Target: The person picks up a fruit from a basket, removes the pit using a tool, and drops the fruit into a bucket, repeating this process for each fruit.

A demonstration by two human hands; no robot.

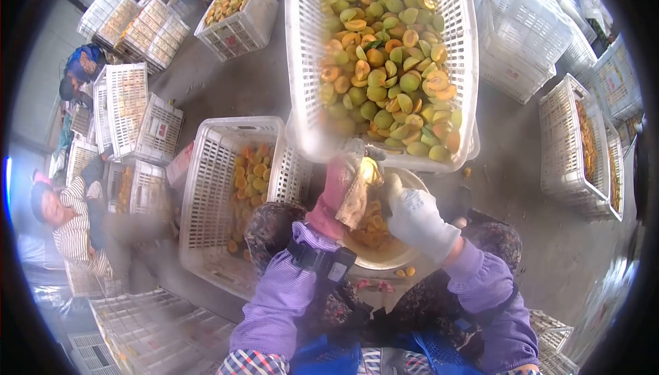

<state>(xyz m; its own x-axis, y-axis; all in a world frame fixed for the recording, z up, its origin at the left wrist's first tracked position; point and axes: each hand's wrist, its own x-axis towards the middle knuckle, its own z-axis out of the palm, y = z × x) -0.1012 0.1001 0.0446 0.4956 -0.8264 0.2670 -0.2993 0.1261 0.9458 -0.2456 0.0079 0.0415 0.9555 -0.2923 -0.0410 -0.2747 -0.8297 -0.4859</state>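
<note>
My left hand (341, 193), in a pink glove with a worn tan patch, is closed around a yellow-green apricot (371, 171). Close beside it, my right hand (417, 217) wears a pale grey-white glove. Its fingers are curled, and whatever they grip is hidden. Both hands are over a round pale bucket (376, 264) between my knees, with orange fruit pieces (374, 227) inside. Just beyond my hands, a large white crate (307, 66) holds many green and orange apricot halves (384, 66).
Another white crate (199, 190) with apricot halves stands at my left. More crates are stacked at the left (127, 111) and right (525, 25). A person in a striped top (75, 231) sits at far left. Fruit bits (406, 271) lie near the bucket.
</note>
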